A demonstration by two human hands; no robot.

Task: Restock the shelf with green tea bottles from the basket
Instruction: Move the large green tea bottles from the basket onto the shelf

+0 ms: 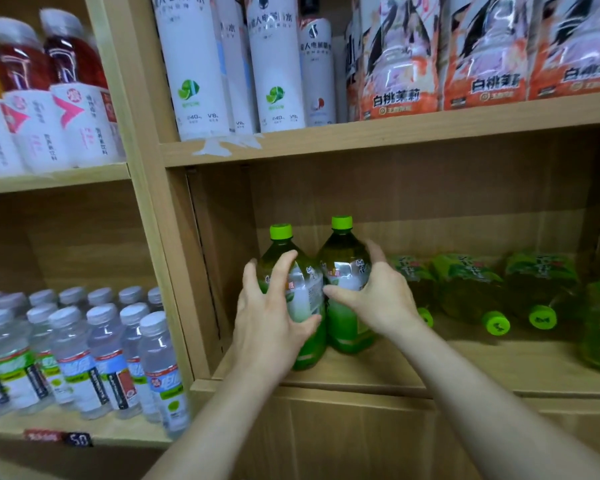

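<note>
At the shelf's left front corner: two upright green tea bottles, each held by one hand.
Left hand (271,327) wraps the left green tea bottle (300,299); right hand (378,299) grips the right green tea bottle (343,271), touching it. Farther right on the shelf (499,372), more green tea bottles (471,289) lie on their sides.

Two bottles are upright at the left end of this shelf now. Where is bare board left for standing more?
Bare shelf board runs along the front edge, right of the two upright bottles and in front of the caps of the lying bottles. The back right is crowded with those lying bottles. Left of the upright pair, only a narrow gap to the side panel, filled by the left hand.
</note>
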